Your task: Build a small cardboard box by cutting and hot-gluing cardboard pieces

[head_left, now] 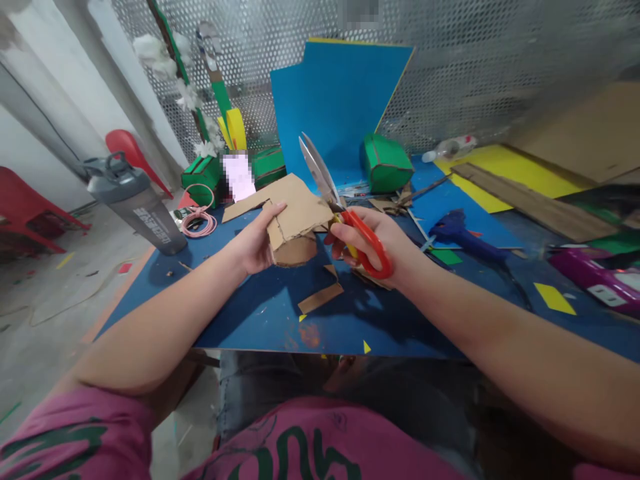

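Observation:
My left hand (259, 241) is closed around a folded piece of brown cardboard (300, 212), thumb on top and fingers beneath. A rounded cardboard flap (296, 252) shows below its front edge. In my right hand (367, 233) is a pair of scissors (371, 248) with red handles. Their steel blades (318, 163) point up and away, slightly apart, beside the cardboard's right edge. Whether the blades touch the cardboard I cannot tell. A loose cardboard strip (321, 298) lies on the blue table (250, 317) below my hands.
At the left stands a grey shaker bottle (137, 207) near pink cord (199, 221). Blue boards (340, 113) lean at the back beside a green block (387, 163). To the right lie a blue glue gun (465, 239), a purple tool (600, 280) and a long cardboard strip (530, 200).

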A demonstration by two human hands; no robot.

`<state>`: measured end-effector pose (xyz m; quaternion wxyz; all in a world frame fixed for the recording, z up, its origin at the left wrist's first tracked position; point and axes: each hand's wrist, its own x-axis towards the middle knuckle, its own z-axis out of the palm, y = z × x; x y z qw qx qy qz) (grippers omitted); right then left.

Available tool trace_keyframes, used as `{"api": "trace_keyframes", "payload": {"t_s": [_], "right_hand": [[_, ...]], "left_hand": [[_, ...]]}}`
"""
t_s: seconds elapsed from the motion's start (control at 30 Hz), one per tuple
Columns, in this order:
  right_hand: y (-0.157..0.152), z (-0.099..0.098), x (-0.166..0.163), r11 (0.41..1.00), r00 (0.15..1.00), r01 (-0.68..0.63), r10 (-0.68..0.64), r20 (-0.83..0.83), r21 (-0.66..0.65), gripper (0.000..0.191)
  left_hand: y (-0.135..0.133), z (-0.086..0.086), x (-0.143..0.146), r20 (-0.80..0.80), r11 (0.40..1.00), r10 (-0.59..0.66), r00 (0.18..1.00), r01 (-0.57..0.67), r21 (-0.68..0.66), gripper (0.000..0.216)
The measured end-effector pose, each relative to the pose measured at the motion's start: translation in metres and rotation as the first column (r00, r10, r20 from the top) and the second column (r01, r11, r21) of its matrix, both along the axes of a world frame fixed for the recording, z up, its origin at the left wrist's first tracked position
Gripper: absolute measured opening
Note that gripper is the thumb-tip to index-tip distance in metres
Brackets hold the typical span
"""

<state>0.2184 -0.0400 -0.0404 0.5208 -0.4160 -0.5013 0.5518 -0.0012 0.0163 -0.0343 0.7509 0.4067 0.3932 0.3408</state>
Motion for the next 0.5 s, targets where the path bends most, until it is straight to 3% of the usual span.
{"api": "trace_keyframes", "payload": {"t_s": [0.13, 0.3, 0.4, 0.5], "right_hand": [[-0.005, -0.006, 0.0, 0.999, 0.999, -0.037, 0.037, -0.023, -0.006, 0.068], [-0.01, -0.002, 0.001, 0.998, 0.999, -0.035, 0.035, 0.002, -0.057, 0.072], [-0.01, 0.0, 0.007, 0.995, 0.997, -0.038, 0.045, 0.068, -0.09, 0.077], [-0.008, 0.001, 0.016, 0.992, 0.976, -0.087, 0.102, 0.191, -0.086, 0.077]], "left_hand": [[0.002, -0.004, -0.001, -0.029, 1.0, -0.003, 1.0, 0.004, 0.029, 0.061], [0.003, -0.007, 0.002, -0.017, 0.967, 0.198, 0.98, -0.193, 0.168, 0.061], [0.009, -0.002, -0.001, 0.064, 0.868, 0.387, 0.92, -0.386, 0.311, 0.06], [0.018, 0.006, -0.011, 0.129, 0.709, 0.569, 0.812, -0.564, 0.424, 0.057]]}}
